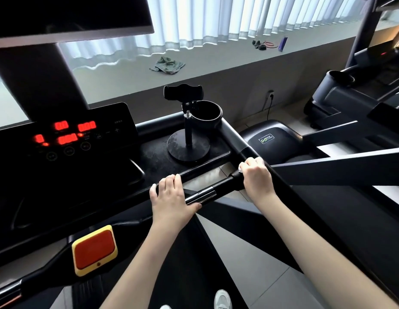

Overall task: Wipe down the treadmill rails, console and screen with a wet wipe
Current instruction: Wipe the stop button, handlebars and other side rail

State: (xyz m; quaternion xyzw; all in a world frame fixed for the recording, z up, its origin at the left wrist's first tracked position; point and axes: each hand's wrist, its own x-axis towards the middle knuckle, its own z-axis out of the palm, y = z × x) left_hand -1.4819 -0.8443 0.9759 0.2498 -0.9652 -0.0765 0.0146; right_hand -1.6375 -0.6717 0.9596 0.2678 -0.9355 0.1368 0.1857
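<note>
Now clamping wet wipe [240, 167] round right side rail [244, 151] with right grip [257, 177]; holding front handlebar [225, 184] with left grip [171, 195]. Probably soft, limp, slick: best kept bunched under palm.

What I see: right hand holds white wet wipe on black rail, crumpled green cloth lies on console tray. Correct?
No. Head view: crumpled green cloth lies on the grey window sill; right hand does hold the white wet wipe on the black rail.
</note>
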